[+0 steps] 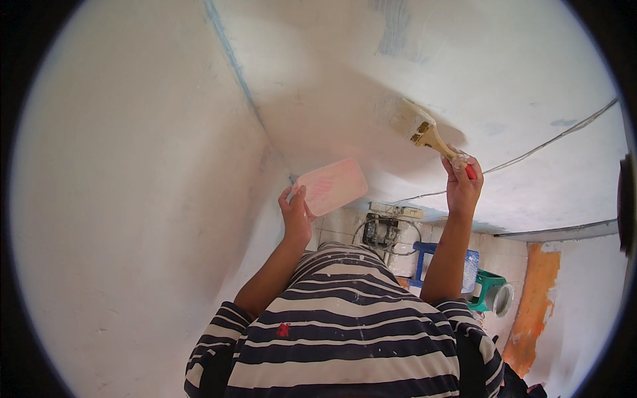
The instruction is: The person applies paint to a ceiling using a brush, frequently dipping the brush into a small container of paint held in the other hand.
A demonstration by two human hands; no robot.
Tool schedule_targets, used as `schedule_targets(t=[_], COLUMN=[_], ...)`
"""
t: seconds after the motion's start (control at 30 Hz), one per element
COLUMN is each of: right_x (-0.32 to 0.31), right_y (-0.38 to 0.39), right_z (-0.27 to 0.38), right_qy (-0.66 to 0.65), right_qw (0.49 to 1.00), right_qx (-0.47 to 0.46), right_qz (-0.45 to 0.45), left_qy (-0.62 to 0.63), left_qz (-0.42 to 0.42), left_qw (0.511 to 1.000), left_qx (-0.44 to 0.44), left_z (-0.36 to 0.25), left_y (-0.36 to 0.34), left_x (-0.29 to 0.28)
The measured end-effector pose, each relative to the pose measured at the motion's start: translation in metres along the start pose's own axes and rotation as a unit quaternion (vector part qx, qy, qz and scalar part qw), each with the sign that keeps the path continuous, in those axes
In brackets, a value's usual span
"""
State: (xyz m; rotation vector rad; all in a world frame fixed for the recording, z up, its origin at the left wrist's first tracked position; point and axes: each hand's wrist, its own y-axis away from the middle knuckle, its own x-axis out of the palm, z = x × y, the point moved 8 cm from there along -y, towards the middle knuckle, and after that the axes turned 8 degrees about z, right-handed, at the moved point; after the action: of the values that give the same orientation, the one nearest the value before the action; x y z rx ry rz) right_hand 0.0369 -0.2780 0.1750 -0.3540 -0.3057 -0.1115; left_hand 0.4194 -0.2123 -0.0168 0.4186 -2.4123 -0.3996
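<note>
My left hand [296,213] grips a pale pink plastic container [332,186] by its near left end, with pink smears inside it. My right hand [462,179] is closed on the handle of a wide paintbrush [434,142], which is pale wood with a red end and paint spatters. The brush's bristles point up and left at the white wall [332,79] in front of me, right of the container; I cannot tell if they touch it. Faint blue streaks mark that wall and its corner with the left wall [133,166].
A grey cable [537,146] crosses the right part of the wall. Below, on the tiles [335,232], are dark equipment with cords [378,229], a blue plastic stool [424,255], a green item [488,285] and a metal can [501,298]. An orange painted strip [534,298] shows at right.
</note>
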Motion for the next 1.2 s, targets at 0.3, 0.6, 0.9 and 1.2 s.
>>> schedule_targets(t=[0.3,0.6,0.9,1.2], right_x=[-0.009,0.011,-0.015,-0.041], right_y=[-0.005,-0.023,-0.012,-0.004], right_z=[0.004,-0.009,-0.028,-0.031], right_qy=[-0.012,-0.055,-0.064,-0.108], right_qw=[1.000,0.997,0.996,0.991], right_qx=[-0.008,0.023,0.060,0.065], right_qz=[0.005,0.044,0.018,0.047], left_qy=[0.012,0.025,0.028,0.023], left_qz=[-0.011,-0.022,-0.044,-0.028], left_qw=[1.000,0.999,0.998,0.999], left_qx=[0.011,0.004,0.038,0.036], left_z=[-0.001,0.016,0.018,0.036], left_y=[0.000,0.011,0.004,0.008], left_x=[0.001,0.016,0.014,0.044])
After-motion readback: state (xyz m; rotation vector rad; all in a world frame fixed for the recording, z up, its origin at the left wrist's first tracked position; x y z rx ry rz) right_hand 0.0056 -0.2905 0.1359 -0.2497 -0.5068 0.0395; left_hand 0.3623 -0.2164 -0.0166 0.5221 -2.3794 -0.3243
